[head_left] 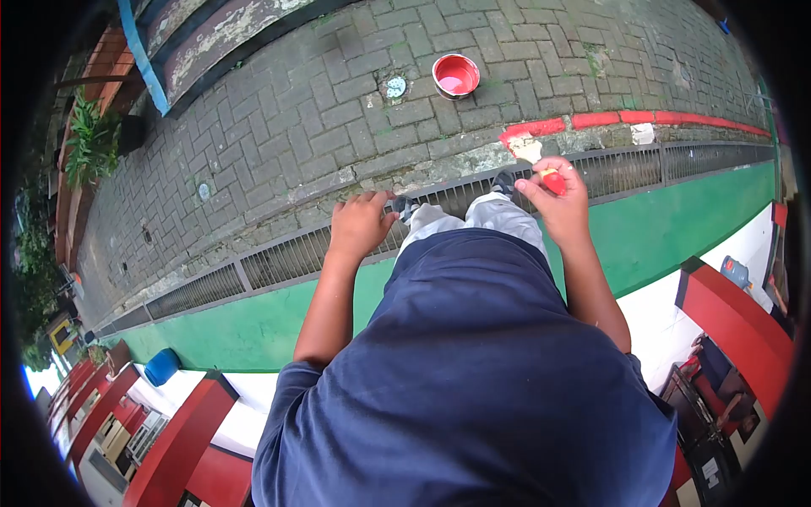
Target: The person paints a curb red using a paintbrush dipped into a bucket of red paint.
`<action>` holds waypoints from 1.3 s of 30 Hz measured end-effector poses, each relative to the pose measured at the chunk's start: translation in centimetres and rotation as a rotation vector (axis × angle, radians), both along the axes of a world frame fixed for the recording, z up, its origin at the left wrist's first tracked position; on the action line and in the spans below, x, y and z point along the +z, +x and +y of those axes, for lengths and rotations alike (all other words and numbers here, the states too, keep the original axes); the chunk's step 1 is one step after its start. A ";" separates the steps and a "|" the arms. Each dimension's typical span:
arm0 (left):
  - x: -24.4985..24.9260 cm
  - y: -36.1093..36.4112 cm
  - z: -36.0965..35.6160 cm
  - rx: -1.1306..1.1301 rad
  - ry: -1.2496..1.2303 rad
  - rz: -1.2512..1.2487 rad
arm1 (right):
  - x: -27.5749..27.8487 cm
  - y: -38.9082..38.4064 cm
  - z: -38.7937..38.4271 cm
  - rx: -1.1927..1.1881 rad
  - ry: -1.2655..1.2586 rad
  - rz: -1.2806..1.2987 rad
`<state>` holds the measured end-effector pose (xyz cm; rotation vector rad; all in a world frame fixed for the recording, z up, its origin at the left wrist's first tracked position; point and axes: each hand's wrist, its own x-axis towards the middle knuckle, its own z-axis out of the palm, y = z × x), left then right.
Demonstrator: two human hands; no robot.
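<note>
A paintbrush (527,149) is in my right hand (561,199), its red and yellow handle between closed fingers. The pale head of the brush points at the kerb, by the near end of a red painted strip (541,128). My left hand (361,225) holds nothing; its fingers are loosely apart and bent near my knee, above the drain grating (291,258). On the paving beyond stands a paint can (455,77) with red paint inside.
Grey paving blocks (296,127) stretch ahead, with a small round cover (396,87) left of the can. Steps (211,42) rise at the upper left, near a green plant (89,139). A green floor strip (659,228) runs behind the grating. A person (722,380) is at the lower right.
</note>
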<state>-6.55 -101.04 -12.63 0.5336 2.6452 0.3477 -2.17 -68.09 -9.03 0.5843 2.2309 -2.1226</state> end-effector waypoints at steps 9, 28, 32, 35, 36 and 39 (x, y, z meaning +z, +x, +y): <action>-6.1 1.0 9.4 0.142 -0.243 -0.482 | -7.5 -5.3 9.9 0.034 -0.093 -0.075; -7.6 14.7 13.3 0.698 0.793 -1.721 | -21.3 -15.5 26.1 0.307 0.109 -0.234; -5.3 16.1 15.2 0.831 0.787 -1.738 | -22.0 -15.9 25.7 0.408 0.152 -0.415; -8.2 17.2 13.4 0.705 0.810 -1.869 | -24.7 -16.7 24.2 0.429 0.172 -0.358; -9.6 17.0 12.7 0.592 0.790 -1.891 | -25.8 -17.3 23.2 0.394 0.161 -0.343; -12.7 13.8 12.1 0.361 0.606 -1.983 | -29.5 -21.0 20.0 0.267 0.074 -0.391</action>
